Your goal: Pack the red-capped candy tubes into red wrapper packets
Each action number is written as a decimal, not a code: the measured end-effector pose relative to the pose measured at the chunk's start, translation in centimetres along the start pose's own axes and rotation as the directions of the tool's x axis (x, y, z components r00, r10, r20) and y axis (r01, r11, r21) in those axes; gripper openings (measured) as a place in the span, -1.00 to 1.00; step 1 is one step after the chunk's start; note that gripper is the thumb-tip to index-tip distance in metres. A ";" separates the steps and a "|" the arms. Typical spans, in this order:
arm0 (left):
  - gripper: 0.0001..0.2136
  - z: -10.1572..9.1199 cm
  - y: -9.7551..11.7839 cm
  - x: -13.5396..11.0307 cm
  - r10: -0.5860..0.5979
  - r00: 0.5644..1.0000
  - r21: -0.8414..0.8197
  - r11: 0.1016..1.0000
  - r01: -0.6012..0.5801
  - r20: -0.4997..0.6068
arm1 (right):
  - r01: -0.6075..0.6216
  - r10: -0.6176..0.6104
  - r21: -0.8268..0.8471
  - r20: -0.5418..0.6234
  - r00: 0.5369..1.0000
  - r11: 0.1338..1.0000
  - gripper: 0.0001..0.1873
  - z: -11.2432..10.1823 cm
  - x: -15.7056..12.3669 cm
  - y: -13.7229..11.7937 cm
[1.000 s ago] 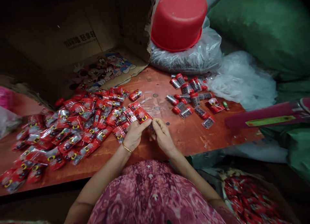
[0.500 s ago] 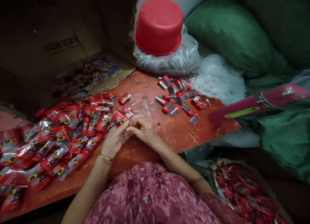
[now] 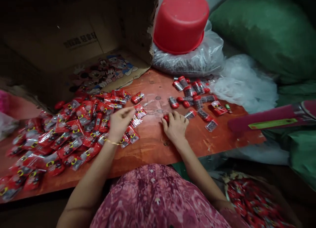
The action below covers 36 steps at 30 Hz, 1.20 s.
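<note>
My right hand [image 3: 175,126] is on the table, fingers curled over a small clear tube with a red cap [image 3: 166,118]; most of the tube is hidden under the fingers. My left hand [image 3: 121,122], with a gold bangle at the wrist, hovers by the near-right edge of a heap of red printed packets [image 3: 81,132]. Its fingertips are pinched together, and whatever they hold, if anything, is hidden. Two loose packets [image 3: 132,134] lie just right of the left wrist. Beyond the right hand lies a group of red-capped tubes with dark contents [image 3: 197,101].
An open cardboard box [image 3: 108,27] stands behind the heap. At the back, an upturned red basin [image 3: 181,22] rests on a filled plastic bag [image 3: 187,63]. White plastic bags [image 3: 244,80], green sacks [image 3: 271,34] and a pink cylindrical object [image 3: 266,119] are at right. More red packets [image 3: 254,201] fill a container below.
My hands, together near the heap before, are now apart. The right hand has moved right onto a red-capped tube. The camera view has shifted, so the table sits farther right.
</note>
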<state>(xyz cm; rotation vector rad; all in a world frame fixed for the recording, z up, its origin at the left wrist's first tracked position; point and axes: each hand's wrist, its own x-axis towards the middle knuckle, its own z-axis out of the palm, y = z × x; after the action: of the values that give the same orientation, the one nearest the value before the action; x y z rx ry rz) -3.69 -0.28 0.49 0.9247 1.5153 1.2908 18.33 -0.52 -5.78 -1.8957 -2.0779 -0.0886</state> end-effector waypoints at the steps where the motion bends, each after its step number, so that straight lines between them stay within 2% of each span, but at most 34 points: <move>1: -0.75 1.0 -1.0 0.6 0.098 0.994 0.192 0.976 -0.105 0.045 | 0.008 -0.008 0.004 -0.007 1.000 1.000 -0.52 0.0 -0.3 -0.5; 3: -0.82 2.3 -2.5 2.0 0.248 0.955 0.503 0.812 -0.295 0.160 | 0.032 -0.031 0.008 -0.050 0.998 0.999 -0.52 0.1 -0.7 -0.9; 4: -0.85 2.7 -3.0 2.7 0.274 0.937 0.612 0.710 -0.349 0.216 | 0.043 -0.042 0.009 -0.075 0.996 0.999 -0.53 0.3 -0.9 -0.9; 6: -0.87 2.9 -3.5 3.8 0.251 0.922 0.759 0.526 -0.384 0.294 | 0.052 -0.050 0.014 -0.113 0.992 0.999 -0.55 0.7 -1.1 -0.7; 8: -0.86 2.9 -3.6 4.2 0.210 0.923 0.837 0.393 -0.380 0.321 | 0.046 -0.042 0.023 -0.129 0.991 0.999 -0.57 1.2 -1.1 -0.4; 10: -0.81 3.0 -3.7 4.2 0.203 0.926 0.876 0.308 -0.370 0.319 | 0.039 -0.034 0.037 -0.135 0.990 0.999 -0.60 1.5 -1.1 -0.3; 13: -0.78 3.2 -3.7 4.0 0.208 0.932 0.898 0.271 -0.347 0.297 | 0.047 -0.036 0.068 -0.158 0.987 0.997 -0.63 1.5 -1.1 -0.2; 17: -0.80 3.4 -3.2 3.8 0.212 0.940 0.891 0.320 -0.324 0.266 | 0.063 -0.024 0.172 -0.217 0.976 0.983 -0.69 0.5 -1.2 -0.7; 19: -0.80 3.4 -2.6 3.2 0.234 0.940 0.867 0.378 -0.325 0.250 | 0.080 -0.009 0.326 -0.215 0.977 0.942 -0.70 -0.2 -1.3 -1.5; 20: -0.79 3.5 -2.2 2.8 0.257 0.936 0.849 0.412 -0.332 0.241 | 0.087 0.000 0.438 -0.195 0.981 0.895 -0.69 -0.5 -1.2 -2.1; 21: -0.79 3.5 -1.9 2.2 0.289 0.929 0.825 0.446 -0.346 0.233 | 0.082 0.010 0.564 -0.157 0.988 0.821 -0.69 -0.7 -1.0 -2.8; 23: -0.80 3.7 -1.3 1.0 0.361 0.907 0.769 0.510 -0.386 0.215 | 0.014 0.021 0.794 -0.033 0.999 0.608 -0.68 -1.0 -0.5 -4.3; 25: -0.82 3.9 -1.0 -0.2 0.413 0.887 0.702 0.570 -0.428 0.206 | -0.104 0.026 0.919 0.102 0.994 0.379 -0.67 -0.9 0.2 -5.6; 26: -0.83 4.0 -0.9 -0.8 0.432 0.880 0.663 0.602 -0.445 0.198 | -0.153 0.036 0.944 0.149 0.988 0.293 -0.66 -0.8 0.5 -6.1; 27: -0.84 4.0 -0.8 -1.2 0.448 0.876 0.620 0.639 -0.455 0.180 | -0.183 0.053 0.955 0.175 0.983 0.234 -0.65 -0.7 0.8 -6.4; 29: -0.80 3.9 -0.9 -2.1 0.434 0.895 0.513 0.748 -0.421 0.102 | -0.196 0.111 0.962 0.178 0.978 0.188 -0.62 -0.6 1.0 -6.6; 31: -0.73 3.7 -1.0 -2.9 0.283 0.958 0.349 0.893 -0.283 0.053 | -0.178 0.179 0.960 0.140 0.974 0.218 -0.60 -0.8 0.9 -6.4; 32: -0.70 3.6 -1.1 -3.3 0.148 0.986 0.248 0.955 -0.162 0.071 | -0.160 0.207 0.956 0.110 0.972 0.247 -0.60 -0.9 0.8 -6.2; 33: -0.67 3.6 -1.1 -3.7 0.001 0.994 0.145 0.989 -0.017 0.114 | -0.138 0.221 0.951 0.077 0.972 0.278 -0.59 -1.0 0.6 -6.1; 34: -0.65 3.6 -1.2 -4.1 -0.131 0.978 0.047 0.991 0.125 0.165 | -0.112 0.223 0.945 0.043 0.974 0.306 -0.59 -1.0 0.4 -6.1; 36: -0.64 3.9 -1.1 -4.8 -0.301 0.924 -0.142 0.930 0.339 0.234 | -0.059 0.192 0.940 -0.007 0.981 0.336 -0.63 -1.1 0.0 -6.2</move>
<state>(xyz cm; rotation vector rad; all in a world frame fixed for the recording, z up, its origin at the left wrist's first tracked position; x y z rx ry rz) 1.45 -3.81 0.05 0.6394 1.2984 1.0375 12.45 -1.52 -3.72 -1.1871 -1.2999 0.8599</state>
